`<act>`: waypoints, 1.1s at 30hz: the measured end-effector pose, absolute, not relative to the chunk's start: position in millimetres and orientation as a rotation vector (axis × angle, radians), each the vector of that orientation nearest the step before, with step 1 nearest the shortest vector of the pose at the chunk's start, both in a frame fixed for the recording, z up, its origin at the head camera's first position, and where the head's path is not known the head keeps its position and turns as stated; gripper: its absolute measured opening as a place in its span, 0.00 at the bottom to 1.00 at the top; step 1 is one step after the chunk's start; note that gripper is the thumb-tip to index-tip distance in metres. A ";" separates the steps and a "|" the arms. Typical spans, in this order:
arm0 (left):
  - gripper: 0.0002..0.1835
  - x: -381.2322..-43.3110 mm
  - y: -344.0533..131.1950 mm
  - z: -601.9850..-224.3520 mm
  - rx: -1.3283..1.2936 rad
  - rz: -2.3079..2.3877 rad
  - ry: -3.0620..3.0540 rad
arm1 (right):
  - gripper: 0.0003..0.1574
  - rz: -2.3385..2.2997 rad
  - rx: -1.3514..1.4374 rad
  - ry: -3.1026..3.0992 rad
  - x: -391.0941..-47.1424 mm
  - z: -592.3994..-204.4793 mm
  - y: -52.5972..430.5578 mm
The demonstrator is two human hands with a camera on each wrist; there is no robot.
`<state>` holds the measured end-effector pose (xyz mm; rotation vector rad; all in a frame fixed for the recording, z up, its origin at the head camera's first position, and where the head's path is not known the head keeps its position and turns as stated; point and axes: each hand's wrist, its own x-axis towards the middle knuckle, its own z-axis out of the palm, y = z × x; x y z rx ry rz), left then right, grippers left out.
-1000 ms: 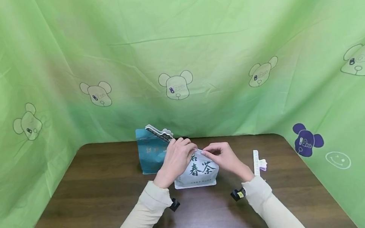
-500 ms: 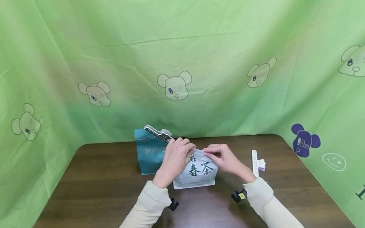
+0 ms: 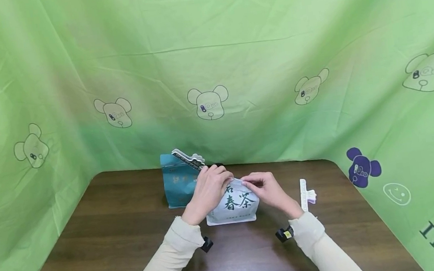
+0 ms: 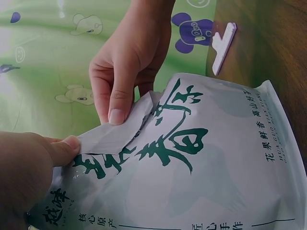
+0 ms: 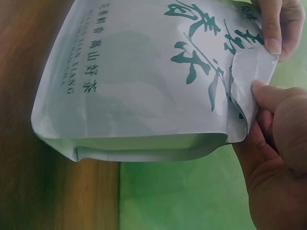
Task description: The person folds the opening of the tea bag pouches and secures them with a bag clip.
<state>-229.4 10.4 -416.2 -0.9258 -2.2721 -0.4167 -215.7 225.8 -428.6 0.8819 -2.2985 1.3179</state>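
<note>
A white tea bag (image 3: 232, 210) with dark green lettering stands upright on the table. Its top edge is folded down toward the front, and the folded flap (image 4: 112, 136) shows plain white in the left wrist view. My left hand (image 3: 211, 189) pinches one end of the fold, thumb in front. At the other end my right hand (image 3: 266, 188) pinches the flap between thumb and fingers, seen close up in the right wrist view. The fingers behind the bag are partly hidden.
Behind and left stands a teal bag (image 3: 176, 185) with a black-and-white sealing clip (image 3: 187, 159) slanting across its top. A white ruler-like clip (image 3: 304, 195) lies on the brown table (image 3: 105, 248) at right. Green printed cloth (image 3: 247, 50) surrounds the table.
Both hands keep their pinch on the folded top of the tea bag, almost still. The head view has shifted very slightly.
</note>
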 end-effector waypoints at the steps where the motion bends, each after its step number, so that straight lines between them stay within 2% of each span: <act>1: 0.06 -229.5 10.5 -416.0 -0.926 -0.424 -2.269 | 0.06 1.321 0.868 -2.299 -215.5 -428.7 226.7; 6: 0.05 -231.4 11.0 -416.3 -0.932 -0.444 -2.253 | 0.06 1.328 0.835 -2.316 -213.2 -429.9 232.2; 18: 0.05 -231.5 11.7 -418.7 -0.934 -0.439 -2.254 | 0.12 1.257 0.938 -2.267 -208.1 -430.7 231.3; 33: 0.06 -231.0 10.8 -418.1 -0.923 -0.453 -2.267 | 0.09 1.340 0.880 -2.333 -207.7 -433.4 242.1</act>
